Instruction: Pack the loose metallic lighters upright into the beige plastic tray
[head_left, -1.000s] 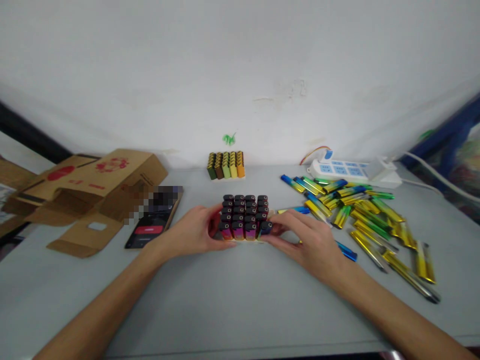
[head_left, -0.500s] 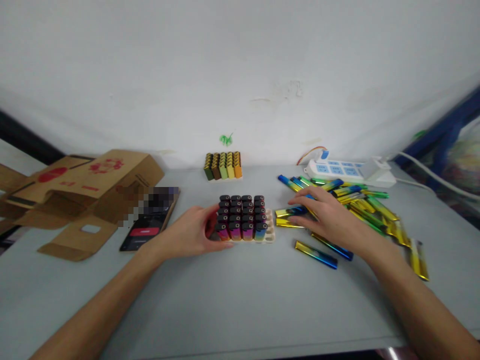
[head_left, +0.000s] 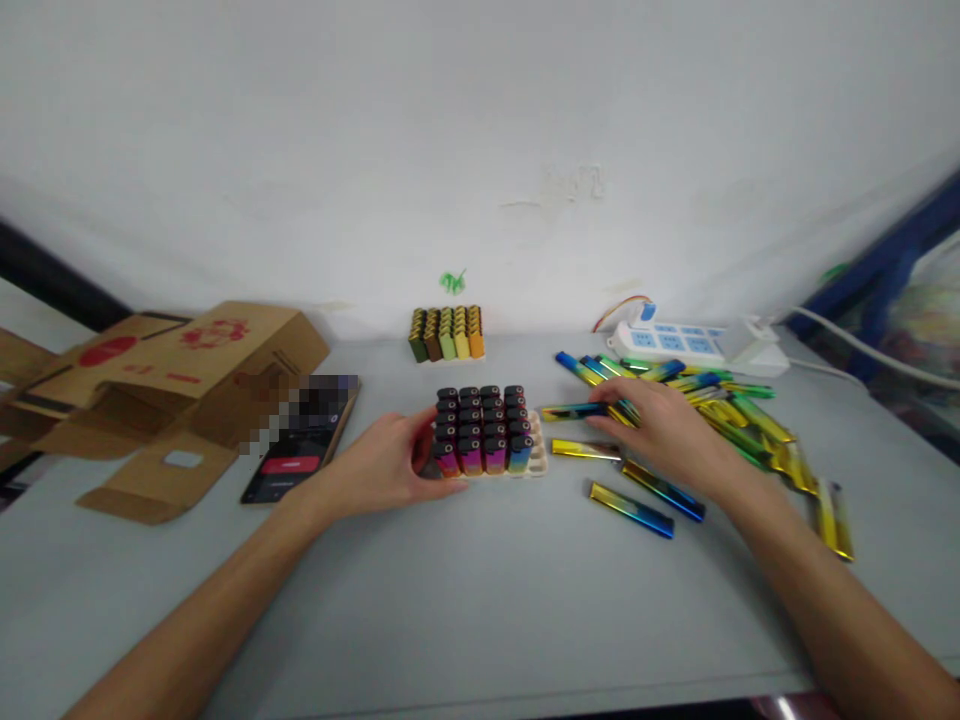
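A white slotted tray [head_left: 538, 455] stands at the middle of the table, with rows of upright black-topped lighters [head_left: 471, 455] in pink, orange and blue. Its right end shows unfilled slots. My left hand [head_left: 386, 462] is closed around the left side of the tray, thumb along the front. Right of the tray, my right hand [head_left: 652, 425] pinches a shiny yellow-and-blue lighter case [head_left: 566, 412] pointing left, just above or on the table. A yellow case [head_left: 581, 450] lies below these fingers, and a blue-and-gold case [head_left: 634, 510] lies nearer.
Several shiny cases [head_left: 750, 430] are piled at the right. A power strip [head_left: 675, 342] lies behind them. Against the wall stands another block of gold-topped lighters [head_left: 448, 335]. At the left are a phone [head_left: 289, 465] and an opened cardboard box [head_left: 225, 350].
My right hand has closed on a yellow-and-blue case and shifted it slightly to the left and away from the yellow one. My left hand stays on the tray.
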